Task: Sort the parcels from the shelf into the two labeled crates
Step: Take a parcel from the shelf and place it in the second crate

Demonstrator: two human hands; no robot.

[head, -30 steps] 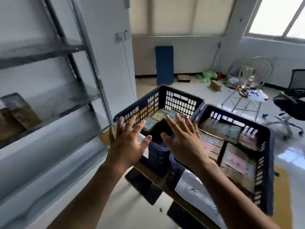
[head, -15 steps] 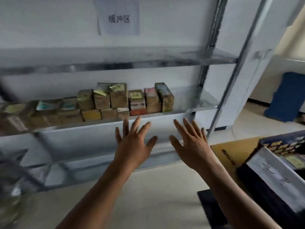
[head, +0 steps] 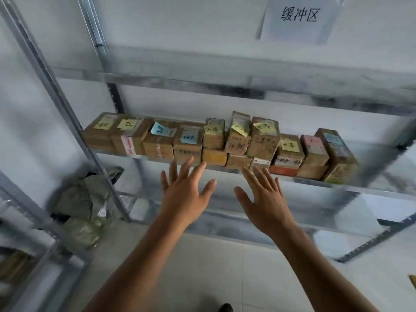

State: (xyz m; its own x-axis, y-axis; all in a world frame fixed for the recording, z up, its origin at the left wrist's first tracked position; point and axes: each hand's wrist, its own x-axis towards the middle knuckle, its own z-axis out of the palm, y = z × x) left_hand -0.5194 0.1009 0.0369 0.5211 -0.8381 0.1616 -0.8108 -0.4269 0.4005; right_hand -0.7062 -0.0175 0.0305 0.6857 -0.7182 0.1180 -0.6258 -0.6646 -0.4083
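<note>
Left hand (head: 184,192) and right hand (head: 264,199) hover apart, fingers spread, holding nothing, just before the shelf (head: 371,189) edge; parcels (head: 225,140) line its front.

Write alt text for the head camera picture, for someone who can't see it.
The left hand and right hand reach, open and empty, toward a row of cardboard parcels with coloured sticky notes on a metal shelf. A paper sign hangs on the wall above.
</note>
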